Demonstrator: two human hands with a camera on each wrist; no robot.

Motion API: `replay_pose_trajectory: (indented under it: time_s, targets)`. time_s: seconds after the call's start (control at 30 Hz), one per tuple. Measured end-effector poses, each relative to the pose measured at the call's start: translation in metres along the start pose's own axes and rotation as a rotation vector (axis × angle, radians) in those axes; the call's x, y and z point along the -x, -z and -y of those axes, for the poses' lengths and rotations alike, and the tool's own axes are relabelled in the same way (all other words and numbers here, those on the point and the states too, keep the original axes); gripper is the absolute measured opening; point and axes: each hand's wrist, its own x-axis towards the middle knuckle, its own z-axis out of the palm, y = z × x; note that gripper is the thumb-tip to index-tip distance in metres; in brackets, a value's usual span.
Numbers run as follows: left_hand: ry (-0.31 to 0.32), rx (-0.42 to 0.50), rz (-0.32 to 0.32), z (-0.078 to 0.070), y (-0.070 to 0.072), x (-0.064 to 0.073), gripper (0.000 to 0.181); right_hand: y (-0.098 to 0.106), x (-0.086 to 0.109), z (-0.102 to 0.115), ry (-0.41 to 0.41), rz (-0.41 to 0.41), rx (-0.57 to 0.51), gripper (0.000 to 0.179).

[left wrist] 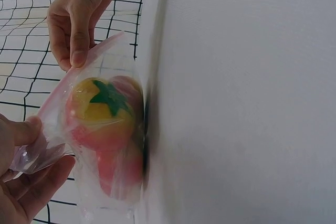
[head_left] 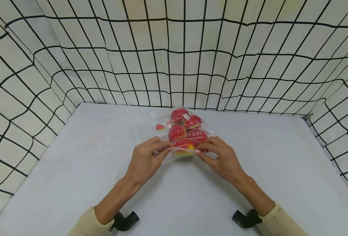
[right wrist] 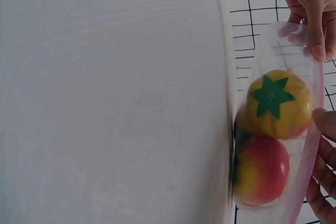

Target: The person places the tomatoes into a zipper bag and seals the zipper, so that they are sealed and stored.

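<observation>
A clear zip bag (head_left: 150, 126) with red print lies at the middle of the white table, its pinkish zip edge (head_left: 185, 149) toward the person. Several red and yellow round fruits (head_left: 177, 132) fill it; one (right wrist: 278, 103) bears a green star-shaped top, like a tomato. My left hand (head_left: 145, 159) pinches the zip edge on the left between thumb and fingers. On the right, my right hand (head_left: 222, 159) pinches the same edge, a short stretch apart. The left wrist view shows the thumb (left wrist: 26, 131) on the plastic. Whether the zip is fully sealed cannot be seen.
The white table (head_left: 88, 157) spreads around the bag. Black grid netting (head_left: 184, 50) over pale walls rises at the back and both sides. Black curved wrist mounts (head_left: 126, 221) sit by both beige sleeves (head_left: 88, 224).
</observation>
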Motion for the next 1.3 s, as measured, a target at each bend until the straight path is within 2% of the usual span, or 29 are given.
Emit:
replay_pose_trajectory:
  time_s: [1.0,1.3]
  targets:
    - [0.035,0.014,-0.006,0.003,0.003,0.002,0.020,0.006,0.004,-0.011,0.040,-0.035,-0.010,0.027]
    - [0.046,0.019,0.001,0.002,0.004,0.001,0.021,0.010,0.006,-0.016,0.009,-0.029,0.013,0.028]
